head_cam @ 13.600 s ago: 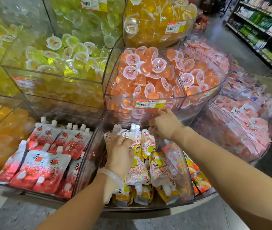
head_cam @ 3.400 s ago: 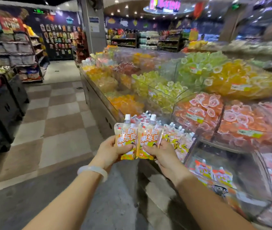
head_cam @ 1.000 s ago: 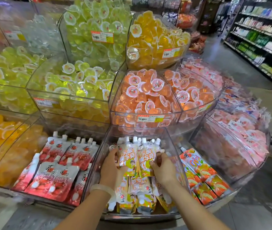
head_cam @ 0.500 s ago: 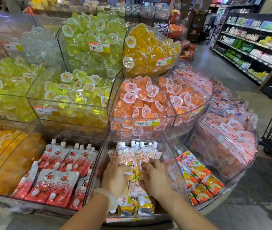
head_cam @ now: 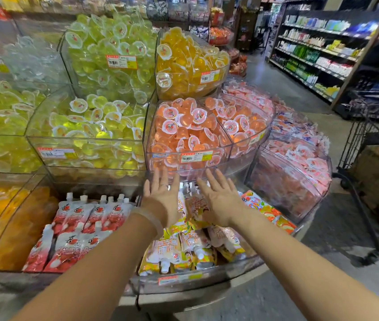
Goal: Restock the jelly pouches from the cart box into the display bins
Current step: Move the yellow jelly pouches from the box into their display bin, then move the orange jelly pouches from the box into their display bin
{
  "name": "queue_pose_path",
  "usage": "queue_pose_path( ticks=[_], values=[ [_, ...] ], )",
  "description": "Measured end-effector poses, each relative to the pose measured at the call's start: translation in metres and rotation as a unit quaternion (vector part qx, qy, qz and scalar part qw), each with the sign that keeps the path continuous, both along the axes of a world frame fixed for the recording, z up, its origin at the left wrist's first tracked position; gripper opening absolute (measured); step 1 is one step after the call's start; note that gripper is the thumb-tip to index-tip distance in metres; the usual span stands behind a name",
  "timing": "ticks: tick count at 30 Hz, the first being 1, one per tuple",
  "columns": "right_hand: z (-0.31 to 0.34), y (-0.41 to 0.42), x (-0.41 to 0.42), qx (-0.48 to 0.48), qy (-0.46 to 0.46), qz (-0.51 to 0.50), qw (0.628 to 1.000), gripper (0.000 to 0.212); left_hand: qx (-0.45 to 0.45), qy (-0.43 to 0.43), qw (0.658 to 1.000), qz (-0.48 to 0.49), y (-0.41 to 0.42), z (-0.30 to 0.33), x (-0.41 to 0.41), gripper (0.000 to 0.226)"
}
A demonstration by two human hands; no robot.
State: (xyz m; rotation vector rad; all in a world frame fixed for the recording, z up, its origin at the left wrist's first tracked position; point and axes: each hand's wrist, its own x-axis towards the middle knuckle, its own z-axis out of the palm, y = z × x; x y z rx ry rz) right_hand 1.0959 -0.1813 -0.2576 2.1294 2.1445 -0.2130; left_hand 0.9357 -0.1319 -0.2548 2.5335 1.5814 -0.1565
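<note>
Both hands, left (head_cam: 163, 200) and right (head_cam: 220, 200), spread wide and hold nothing; orange jelly pouches (head_cam: 185, 247) lie at their six o'clock.

Dim even store light, glare on clear bins (head_cam: 86, 156), edges bowed, perhaps motion-soft.

glossy plastic jelly pouches (head_cam: 181, 249), clear smooth plastic bin (head_cam: 207, 278), black wire cart (head_cam: 366, 133)

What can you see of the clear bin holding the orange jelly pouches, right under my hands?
The clear bin looks like transparent plastic with a curved front wall carrying an orange price label. It sits lowest on the display, under the orange jelly cups. Orange-and-white spouted pouches lie overlapping inside. Both hands hover open above; contact is unclear.
</note>
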Motion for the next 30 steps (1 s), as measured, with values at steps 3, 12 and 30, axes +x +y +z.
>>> queue_pose_path(
  ticks=[3, 12, 30],
  values=[
    [0.004, -0.005, -0.006, 0.005, 0.013, -0.023, 1.000, 0.095, -0.005, -0.022, 1.000, -0.016, -0.008, -0.004, 0.005, 0.100],
    [0.018, -0.036, 0.012, 0.026, 0.015, -0.079, 0.996, 0.088, 0.007, -0.055, 0.995, -0.079, -0.025, 0.015, 0.043, 0.103],
    [0.048, -0.234, 0.239, 0.074, 0.017, -0.274, 0.959, 0.093, 0.023, -0.067, 0.965, -0.251, -0.200, 0.043, 0.302, 0.097]
  ],
)
